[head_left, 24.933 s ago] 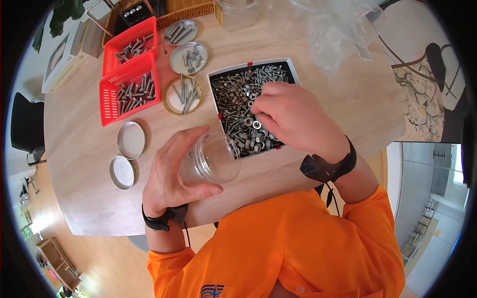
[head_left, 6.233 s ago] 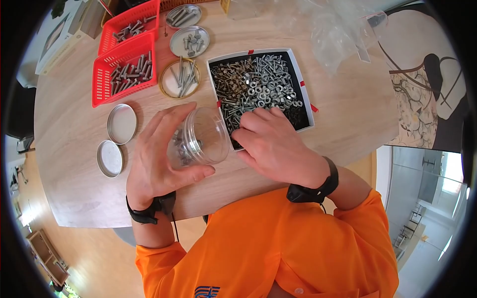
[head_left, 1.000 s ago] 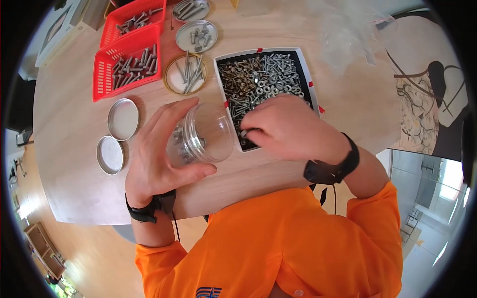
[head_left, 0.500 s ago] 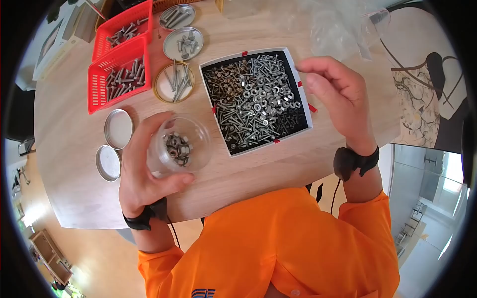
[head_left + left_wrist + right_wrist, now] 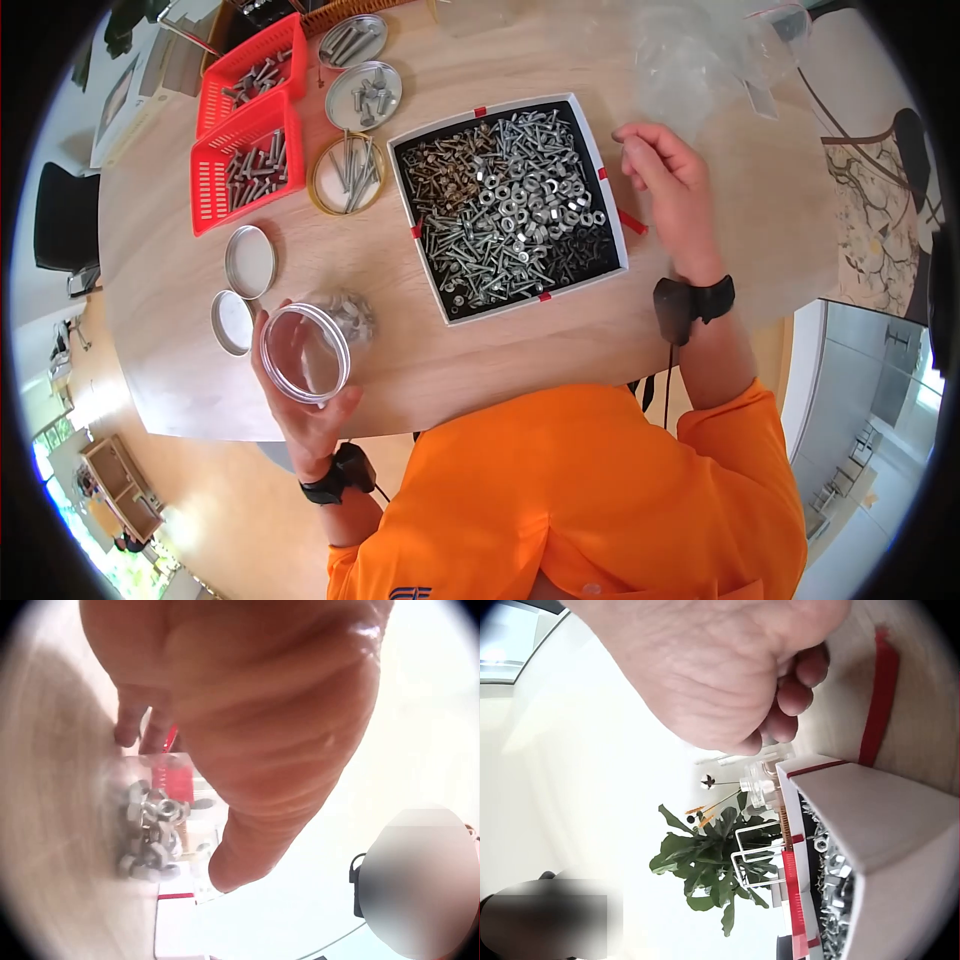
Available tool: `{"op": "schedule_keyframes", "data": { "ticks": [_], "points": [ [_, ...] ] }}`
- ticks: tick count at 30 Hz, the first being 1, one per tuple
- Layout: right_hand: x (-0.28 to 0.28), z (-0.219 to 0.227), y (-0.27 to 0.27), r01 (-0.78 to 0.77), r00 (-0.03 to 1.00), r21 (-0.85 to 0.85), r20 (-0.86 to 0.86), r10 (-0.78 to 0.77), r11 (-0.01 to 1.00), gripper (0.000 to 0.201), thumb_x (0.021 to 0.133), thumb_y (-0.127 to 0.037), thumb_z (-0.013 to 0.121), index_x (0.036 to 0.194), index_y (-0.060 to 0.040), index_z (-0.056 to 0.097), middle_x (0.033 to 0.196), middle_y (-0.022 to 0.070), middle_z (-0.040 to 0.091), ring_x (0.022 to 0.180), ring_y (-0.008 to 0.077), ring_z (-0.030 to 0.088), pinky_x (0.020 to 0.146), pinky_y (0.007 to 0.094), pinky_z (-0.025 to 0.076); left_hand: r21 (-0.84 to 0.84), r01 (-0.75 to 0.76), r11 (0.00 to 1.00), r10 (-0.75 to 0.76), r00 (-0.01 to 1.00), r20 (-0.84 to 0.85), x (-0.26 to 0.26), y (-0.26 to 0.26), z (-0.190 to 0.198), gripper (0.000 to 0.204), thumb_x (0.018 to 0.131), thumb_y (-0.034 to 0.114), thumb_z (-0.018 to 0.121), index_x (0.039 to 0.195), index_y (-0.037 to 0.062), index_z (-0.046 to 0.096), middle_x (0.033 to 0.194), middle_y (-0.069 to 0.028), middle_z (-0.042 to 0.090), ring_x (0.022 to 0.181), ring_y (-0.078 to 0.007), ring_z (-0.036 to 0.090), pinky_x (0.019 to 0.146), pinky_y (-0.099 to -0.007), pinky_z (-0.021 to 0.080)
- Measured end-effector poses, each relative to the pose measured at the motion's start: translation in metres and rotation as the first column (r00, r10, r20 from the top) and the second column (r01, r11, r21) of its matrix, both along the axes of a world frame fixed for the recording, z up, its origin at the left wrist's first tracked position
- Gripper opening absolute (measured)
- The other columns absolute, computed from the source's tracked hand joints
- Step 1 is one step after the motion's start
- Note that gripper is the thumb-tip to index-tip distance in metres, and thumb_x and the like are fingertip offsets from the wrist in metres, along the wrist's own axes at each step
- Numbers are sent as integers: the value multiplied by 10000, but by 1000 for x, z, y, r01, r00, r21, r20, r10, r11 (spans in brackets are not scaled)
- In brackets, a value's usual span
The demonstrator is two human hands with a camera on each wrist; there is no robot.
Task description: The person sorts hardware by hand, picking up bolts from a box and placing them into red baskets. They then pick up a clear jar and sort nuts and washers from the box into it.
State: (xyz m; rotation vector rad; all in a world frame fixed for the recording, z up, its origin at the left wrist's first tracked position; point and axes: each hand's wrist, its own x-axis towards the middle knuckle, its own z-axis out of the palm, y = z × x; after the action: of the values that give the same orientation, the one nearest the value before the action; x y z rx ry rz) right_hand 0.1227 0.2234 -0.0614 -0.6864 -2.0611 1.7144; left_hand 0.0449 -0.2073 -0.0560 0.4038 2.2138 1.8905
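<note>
In the head view my left hand point(image 5: 305, 425) grips a clear plastic jar point(image 5: 308, 355) by its side, fingers and thumb round it, over the table's left front. The jar's wide mouth is uncovered. Metal nuts point(image 5: 154, 832) lie in its bottom, seen through the wall in the left wrist view. My right hand point(image 5: 675, 185) hovers beside the right edge of a white box point(image 5: 622, 235), its fingers loosely curled with nothing visible in them. Hex nuts point(image 5: 540, 205), silvery screws point(image 5: 480, 255) and brownish screws point(image 5: 450, 170) fill this box.
Two red baskets point(image 5: 205, 190) of bolts stand back left. Round lids with bolts point(image 5: 370, 95) lie beside them, and two bare round lids point(image 5: 250, 262) nearer the jar. Clear plastic bags point(image 5: 690, 60) lie back right. A red strip point(image 5: 632, 222) sticks out beside the box.
My right hand has left the nuts and moved out to the right of the box. The left hand has carried the jar left and toward my body, and tipped it to a different angle.
</note>
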Motion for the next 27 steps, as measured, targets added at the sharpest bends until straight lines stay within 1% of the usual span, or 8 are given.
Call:
{"op": "schedule_keyframes", "data": {
  "ticks": [3, 4, 9, 13, 17, 20, 23, 27],
  "points": [
    [2, -12, 5, -24, 999, 15, -41, 25, 1000, 189, 1030, -180, 658, 1115, -35, 743, 842, -52, 641, 770, 32, 545, 683, 214, 439, -29, -83, 996, 82, 996, -35, 11, -8, -30, 1181, 710, 365, 972, 1602, -23, 304, 1591, -181, 438, 1484, -312, 420, 1234, -469, 332],
    [2, -15, 5, -23, 998, 17, -65, 24, 1000, 185, 1030, -178, 661, 1109, -33, 742, 841, -55, 644, 768, 31, 547, 682, 215, 440, -42, -90, 995, 89, 996, -33, 12, -3, -27, 1180, 711, 381, 977, 1597, -35, 318, 1584, -167, 457, 1486, -288, 419, 1237, -443, 324],
    [1, -21, -2, -48, 994, 117, -91, 59, 992, 173, 1027, -168, 675, 1099, -22, 735, 855, -58, 669, 779, 26, 564, 697, 214, 457, -119, -111, 987, 100, 990, -95, 12, 5, -26, 1161, 733, 407, 963, 1596, -34, 324, 1578, -170, 460, 1468, -288, 436, 1219, -424, 334],
    [2, -17, -7, -75, 988, 136, -127, 93, 988, 182, 1032, -185, 677, 1094, -22, 726, 841, -42, 666, 769, 27, 554, 689, 219, 458, -235, -127, 964, 94, 985, -146, 11, 1, -36, 1125, 746, 403, 950, 1589, -28, 342, 1562, -172, 463, 1438, -287, 464, 1203, -423, 353],
    [4, -18, -2, -105, 988, 150, -101, 121, 983, 176, 1031, -184, 674, 1086, -22, 719, 806, -28, 667, 743, 36, 571, 677, 232, 476, -298, -127, 946, 79, 982, -170, 9, 8, -35, 1053, 754, 300, 920, 1576, -25, 349, 1536, -169, 473, 1406, -288, 490, 1179, -428, 391],
    [1, -22, -5, -79, 983, 132, -154, 99, 988, 169, 1030, -176, 671, 1078, -20, 714, 799, -18, 667, 726, 35, 572, 665, 227, 476, -377, -138, 916, 61, 976, -209, 8, 14, -30, 984, 747, 186, 872, 1557, -28, 355, 1494, -165, 495, 1373, -281, 513, 1150, -429, 430],
    [2, -18, -6, -87, 987, 97, -129, 100, 991, 143, 1023, -144, 671, 1074, -14, 705, 789, -13, 675, 722, 45, 593, 668, 232, 496, -443, -171, 880, 81, 973, -214, 8, 14, -31, 985, 746, 189, 877, 1554, -26, 357, 1482, -168, 500, 1365, -284, 517, 1149, -431, 430],
    [4, -16, -9, -78, 986, 35, -144, 82, 996, 110, 1002, -88, 678, 1077, -9, 696, 867, 7, 696, 774, 68, 640, 691, 245, 528, -455, -196, 868, 95, 967, -235, 8, 12, -36, 975, 754, 199, 873, 1552, -26, 359, 1477, -170, 505, 1357, -288, 524, 1157, -435, 421]
  ]
}}
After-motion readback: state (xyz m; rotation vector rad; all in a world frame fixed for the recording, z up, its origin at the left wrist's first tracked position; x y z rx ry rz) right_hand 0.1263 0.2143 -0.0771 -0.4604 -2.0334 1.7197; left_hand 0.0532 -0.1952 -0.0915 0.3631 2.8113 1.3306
